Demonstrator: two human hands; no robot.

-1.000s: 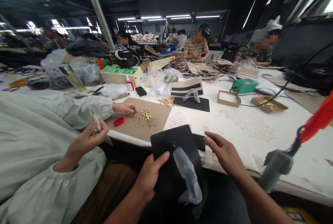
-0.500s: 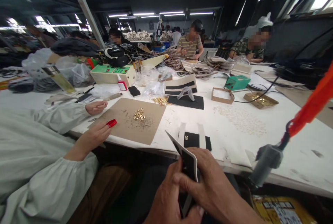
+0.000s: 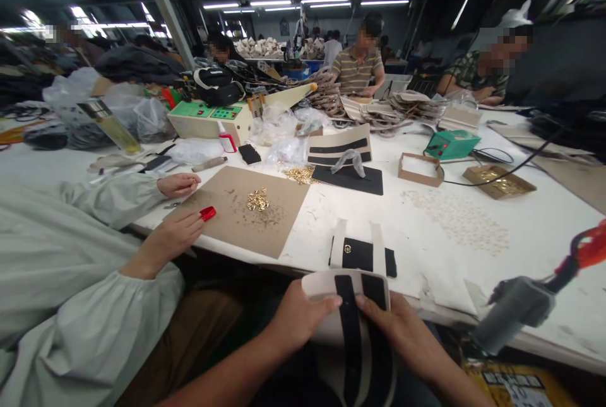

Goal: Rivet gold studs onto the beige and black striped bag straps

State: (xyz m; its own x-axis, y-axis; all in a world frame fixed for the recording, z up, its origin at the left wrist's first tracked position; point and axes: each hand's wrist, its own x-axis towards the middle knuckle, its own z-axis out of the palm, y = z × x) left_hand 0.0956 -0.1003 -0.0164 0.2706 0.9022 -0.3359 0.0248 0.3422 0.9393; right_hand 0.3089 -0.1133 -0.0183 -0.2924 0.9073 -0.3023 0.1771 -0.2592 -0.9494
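Over my lap, just off the table's front edge, I hold a cream panel [image 3: 326,284] with two black strips running down it. My left hand [image 3: 303,318] grips the panel's left side, thumb pressed on the face beside one strip. The right side is held by my right hand [image 3: 402,325], its thumb lying on the other strip. Both hands' fingers are mostly hidden behind the panel, and its lower end falls into shadow. Right beyond it on the table lies a small black piece [image 3: 358,257] with a gold emblem and two pale straps.
A co-worker's hand [image 3: 180,233] at the left holds a red ring-shaped item [image 3: 207,213] by a brown board [image 3: 237,236] with gold fittings [image 3: 257,199]. A grey tool [image 3: 516,312] hangs at the right. Behind stand a cardboard box [image 3: 421,176] and a green device [image 3: 452,144].
The panel has turned from edge-on to face me, showing its two black strips. My hands have moved apart to its two sides. The view has shifted slightly.
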